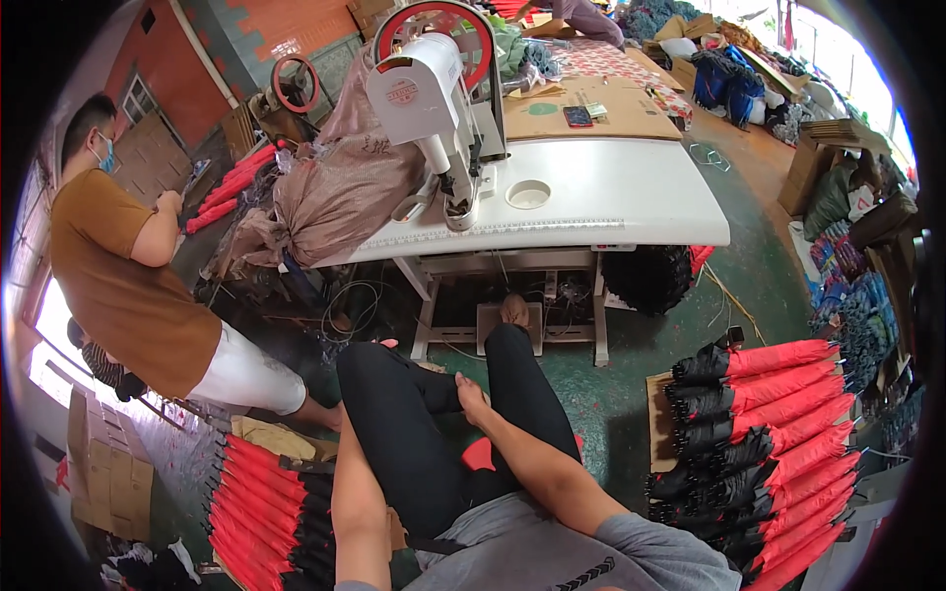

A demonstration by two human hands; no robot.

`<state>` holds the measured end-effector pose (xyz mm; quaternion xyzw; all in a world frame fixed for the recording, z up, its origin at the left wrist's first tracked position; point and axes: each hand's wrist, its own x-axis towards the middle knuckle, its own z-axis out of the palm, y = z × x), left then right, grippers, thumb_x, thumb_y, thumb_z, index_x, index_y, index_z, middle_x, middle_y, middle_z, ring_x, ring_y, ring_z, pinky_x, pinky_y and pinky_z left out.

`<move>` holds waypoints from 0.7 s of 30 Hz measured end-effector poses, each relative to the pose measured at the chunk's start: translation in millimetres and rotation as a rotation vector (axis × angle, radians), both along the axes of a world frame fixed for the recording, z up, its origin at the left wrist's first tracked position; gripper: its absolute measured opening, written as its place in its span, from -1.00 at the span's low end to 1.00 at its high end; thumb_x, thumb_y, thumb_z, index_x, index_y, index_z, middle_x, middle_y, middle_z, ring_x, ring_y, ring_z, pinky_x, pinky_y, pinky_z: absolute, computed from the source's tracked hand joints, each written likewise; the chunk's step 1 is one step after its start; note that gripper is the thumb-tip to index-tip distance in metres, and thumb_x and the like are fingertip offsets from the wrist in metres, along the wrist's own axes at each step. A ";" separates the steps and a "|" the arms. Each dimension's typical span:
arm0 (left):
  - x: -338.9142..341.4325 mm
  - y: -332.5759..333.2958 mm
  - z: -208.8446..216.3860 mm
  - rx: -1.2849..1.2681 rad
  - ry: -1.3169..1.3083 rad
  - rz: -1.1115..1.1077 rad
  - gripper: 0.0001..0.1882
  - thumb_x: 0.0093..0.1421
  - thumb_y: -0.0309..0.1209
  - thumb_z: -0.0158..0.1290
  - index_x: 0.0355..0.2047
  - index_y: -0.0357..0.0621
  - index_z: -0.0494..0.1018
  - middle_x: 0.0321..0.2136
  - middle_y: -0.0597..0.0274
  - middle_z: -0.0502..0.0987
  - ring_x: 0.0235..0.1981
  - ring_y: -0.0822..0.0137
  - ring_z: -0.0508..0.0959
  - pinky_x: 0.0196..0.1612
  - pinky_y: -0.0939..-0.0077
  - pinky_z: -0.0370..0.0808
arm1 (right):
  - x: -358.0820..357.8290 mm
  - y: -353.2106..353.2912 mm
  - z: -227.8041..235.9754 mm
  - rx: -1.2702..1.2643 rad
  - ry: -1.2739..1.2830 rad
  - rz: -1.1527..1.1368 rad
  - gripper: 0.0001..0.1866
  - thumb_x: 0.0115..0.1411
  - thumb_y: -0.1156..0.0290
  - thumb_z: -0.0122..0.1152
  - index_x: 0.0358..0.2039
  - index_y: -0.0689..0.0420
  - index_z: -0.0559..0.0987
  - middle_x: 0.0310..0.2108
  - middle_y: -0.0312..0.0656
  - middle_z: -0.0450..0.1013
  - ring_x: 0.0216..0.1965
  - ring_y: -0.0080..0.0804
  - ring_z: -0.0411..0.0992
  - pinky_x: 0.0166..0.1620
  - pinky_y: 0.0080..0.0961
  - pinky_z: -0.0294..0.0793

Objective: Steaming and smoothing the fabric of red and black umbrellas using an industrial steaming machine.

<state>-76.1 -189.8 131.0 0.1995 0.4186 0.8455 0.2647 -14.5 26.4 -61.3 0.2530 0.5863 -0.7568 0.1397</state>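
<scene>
I sit with my knees in black trousers raised in front of me. My right hand rests between my thighs, against the inner side of my leg. No object shows in it, and its fingers are mostly turned out of sight. My left forearm runs up along my left thigh and passes behind the knee. Of my left hand only what look like fingertips show past that knee. A small red piece of fabric lies between my thighs. Ahead stands a white machine on a white worktable, with my shoe beneath it.
Red-and-black folded umbrellas lie stacked at right and lower left. A brown sack leans beside the machine. A phone lies on cardboard at the table's back. A co-worker in a brown shirt stands at left.
</scene>
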 end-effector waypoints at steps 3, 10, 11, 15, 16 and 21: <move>-0.7 1.2 1.5 0.138 -0.070 -0.152 -0.44 0.55 -0.16 -0.23 0.32 -0.39 0.26 -0.05 0.08 0.64 -0.25 0.45 0.63 -0.15 0.61 0.57 | 4.8 4.6 20.5 0.020 -0.011 0.060 -0.38 0.47 -0.10 -0.09 0.32 0.08 0.42 0.18 -0.06 0.46 0.09 -0.15 0.43 0.07 -0.05 0.42; -1.7 -2.5 1.3 0.286 -0.175 -0.323 -0.42 0.55 -0.16 -0.23 0.37 -0.36 0.19 -0.05 0.05 0.64 -0.22 0.40 0.64 -0.12 0.58 0.57 | 20.6 20.3 69.5 -0.114 -0.025 0.095 -0.23 0.39 -0.15 0.04 0.39 0.15 0.31 0.36 0.01 0.30 0.35 -0.06 0.26 0.29 -0.01 0.27; -3.5 -0.8 2.2 0.289 -0.187 -0.338 -0.42 0.55 -0.16 -0.23 0.38 -0.35 0.18 -0.05 0.05 0.63 -0.21 0.39 0.64 -0.11 0.57 0.57 | 21.5 22.1 73.9 -0.146 -0.040 0.077 -0.19 0.36 -0.17 0.08 0.41 0.17 0.28 0.39 0.03 0.26 0.38 -0.04 0.22 0.32 0.01 0.23; -19.2 16.3 21.3 0.292 -0.222 -0.419 -0.41 0.55 -0.15 -0.24 0.39 -0.35 0.15 -0.03 0.03 0.63 -0.19 0.36 0.64 -0.09 0.54 0.57 | 16.3 30.3 59.4 -0.120 -0.013 -0.004 -0.04 0.27 -0.21 0.20 0.43 0.24 0.21 0.42 0.07 0.20 0.42 -0.05 0.17 0.35 0.07 0.17; -16.4 10.2 22.9 0.293 -0.229 -0.412 -0.41 0.55 -0.15 -0.24 0.39 -0.35 0.15 -0.03 0.03 0.62 -0.18 0.35 0.64 -0.08 0.53 0.57 | 19.0 24.3 66.2 -0.126 -0.010 0.013 -0.04 0.27 -0.21 0.20 0.43 0.24 0.21 0.42 0.07 0.20 0.42 -0.05 0.17 0.35 0.07 0.17; -28.4 47.0 32.6 0.300 -0.291 -0.431 -0.40 0.56 -0.14 -0.25 0.40 -0.34 0.11 -0.01 0.01 0.61 -0.15 0.31 0.64 -0.05 0.50 0.57 | 25.2 19.1 75.9 -0.204 0.004 0.066 0.04 0.22 -0.18 0.30 0.45 0.29 0.13 0.43 0.08 0.19 0.42 -0.07 0.16 0.38 0.03 0.13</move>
